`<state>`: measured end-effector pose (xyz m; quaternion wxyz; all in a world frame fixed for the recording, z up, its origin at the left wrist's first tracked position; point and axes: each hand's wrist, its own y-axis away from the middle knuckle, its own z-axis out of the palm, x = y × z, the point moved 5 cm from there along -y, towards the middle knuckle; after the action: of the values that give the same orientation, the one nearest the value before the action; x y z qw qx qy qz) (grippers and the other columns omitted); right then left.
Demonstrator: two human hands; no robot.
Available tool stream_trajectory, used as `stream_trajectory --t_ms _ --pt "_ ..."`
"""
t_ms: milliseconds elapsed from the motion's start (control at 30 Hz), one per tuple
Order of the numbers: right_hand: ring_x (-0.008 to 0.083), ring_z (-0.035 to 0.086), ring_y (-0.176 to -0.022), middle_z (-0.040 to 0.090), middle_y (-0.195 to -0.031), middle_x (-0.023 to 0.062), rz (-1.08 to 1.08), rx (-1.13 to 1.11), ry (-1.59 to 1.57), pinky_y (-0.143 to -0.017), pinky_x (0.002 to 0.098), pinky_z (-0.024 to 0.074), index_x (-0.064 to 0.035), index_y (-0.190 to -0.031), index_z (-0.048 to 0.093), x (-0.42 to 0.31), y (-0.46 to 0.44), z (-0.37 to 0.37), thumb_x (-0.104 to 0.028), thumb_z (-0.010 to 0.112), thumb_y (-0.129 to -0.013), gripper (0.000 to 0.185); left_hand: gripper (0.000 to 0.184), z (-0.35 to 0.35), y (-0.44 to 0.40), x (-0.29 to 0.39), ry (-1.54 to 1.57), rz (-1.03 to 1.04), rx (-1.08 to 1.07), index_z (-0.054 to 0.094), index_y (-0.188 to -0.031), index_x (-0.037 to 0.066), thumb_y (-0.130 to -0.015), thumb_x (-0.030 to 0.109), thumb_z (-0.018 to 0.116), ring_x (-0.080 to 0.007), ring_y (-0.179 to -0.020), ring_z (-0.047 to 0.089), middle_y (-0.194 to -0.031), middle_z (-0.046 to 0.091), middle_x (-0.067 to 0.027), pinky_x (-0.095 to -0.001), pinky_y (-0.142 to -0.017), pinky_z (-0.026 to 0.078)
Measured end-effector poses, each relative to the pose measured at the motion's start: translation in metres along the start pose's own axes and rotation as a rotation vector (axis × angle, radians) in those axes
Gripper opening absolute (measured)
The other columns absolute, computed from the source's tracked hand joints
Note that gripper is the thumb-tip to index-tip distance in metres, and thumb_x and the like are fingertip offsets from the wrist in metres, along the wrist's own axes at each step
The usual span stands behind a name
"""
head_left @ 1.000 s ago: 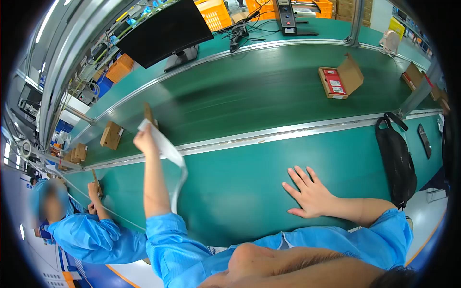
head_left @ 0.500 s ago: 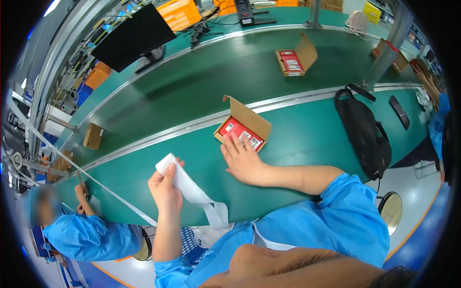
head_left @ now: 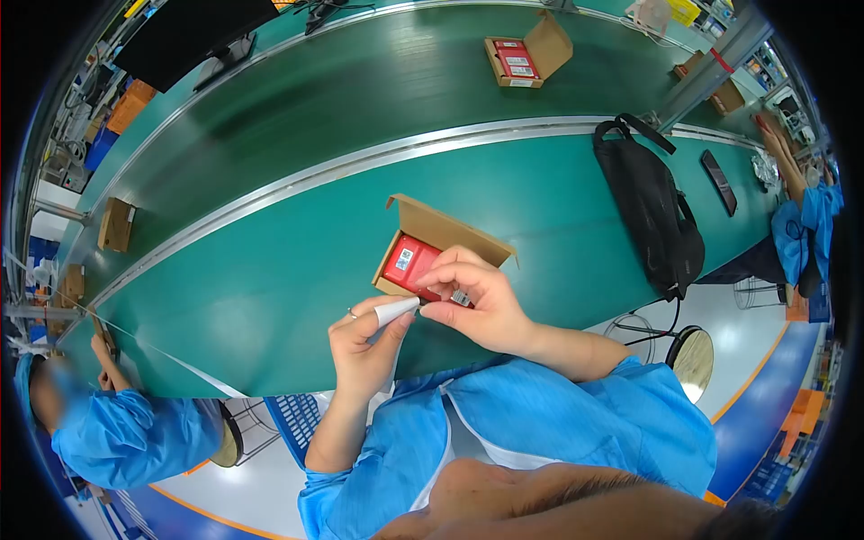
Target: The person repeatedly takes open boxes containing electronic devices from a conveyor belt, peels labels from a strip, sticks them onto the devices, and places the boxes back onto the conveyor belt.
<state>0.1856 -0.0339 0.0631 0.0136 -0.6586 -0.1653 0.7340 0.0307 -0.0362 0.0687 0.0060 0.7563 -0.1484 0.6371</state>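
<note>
A white paper strip sticks out from the curled fingers of my left hand, which pinches it between thumb and finger. The rest of the strip hangs below, partly hidden by the hand. My right hand is beside the strip's end, fingers bent, with a gap between thumb and forefinger. I cannot tell whether its thumb touches the strip. Just beyond both hands lies an open cardboard box with its lid tilted back. A red package with white printed labels fills it, partly covered by my right hand.
Another open box with red contents is on the far green surface. A black bag and a dark phone-like object lie to the right. A co-worker in blue sits at left; another person's arm shows at far right.
My right hand has lifted off the red package and moved to the strip. My left hand has come rightward with the strip, close to the box. The view has shifted.
</note>
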Motion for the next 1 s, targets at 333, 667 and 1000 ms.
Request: stream_trajectory --t_ms 333,667,1000 --pt "0.0167 0.052 -0.082 0.051 -0.093 0.0083 -0.334 -0.107 0.306 -0.067 0.0252 0.0422 -0.0021 -0.085 0.063 -0.023 0.006 0.005 0.002 0.071 -0.069 0.018 0.014 -0.022 0.009 -0.023 0.295 -0.083 0.060 0.066 -0.091 -0.004 -0.081 0.003 0.062 -0.0154 -0.078 0.060 -0.092 0.065 -0.0117 -0.0253 -0.067 0.048" --pt "0.0112 0.051 -0.081 0.052 -0.094 0.0058 0.229 -0.080 -0.144 -0.070 0.0224 0.0418 -0.0006 -0.094 0.062 0.033 -0.008 0.001 0.005 0.063 -0.078 0.017 0.012 -0.006 0.001 -0.014 0.031 -0.037 0.026 0.067 -0.089 -0.003 -0.081 0.004 0.062 -0.0158 -0.077 0.061 -0.090 0.066 -0.0118 -0.0244 -0.066 0.048" --pt "0.0232 0.058 -0.069 0.058 -0.078 0.0073 -0.493 -0.340 0.469 -0.056 0.0339 0.0464 -0.0057 -0.076 0.057 -0.030 0.005 0.007 -0.006 0.062 -0.070 0.008 0.017 0.015 0.009 -0.025 -0.442 0.246 -0.085 0.066 -0.079 0.001 -0.071 0.016 0.068 -0.0276 -0.093 0.059 -0.099 0.064 -0.0104 -0.0383 -0.078 0.045"
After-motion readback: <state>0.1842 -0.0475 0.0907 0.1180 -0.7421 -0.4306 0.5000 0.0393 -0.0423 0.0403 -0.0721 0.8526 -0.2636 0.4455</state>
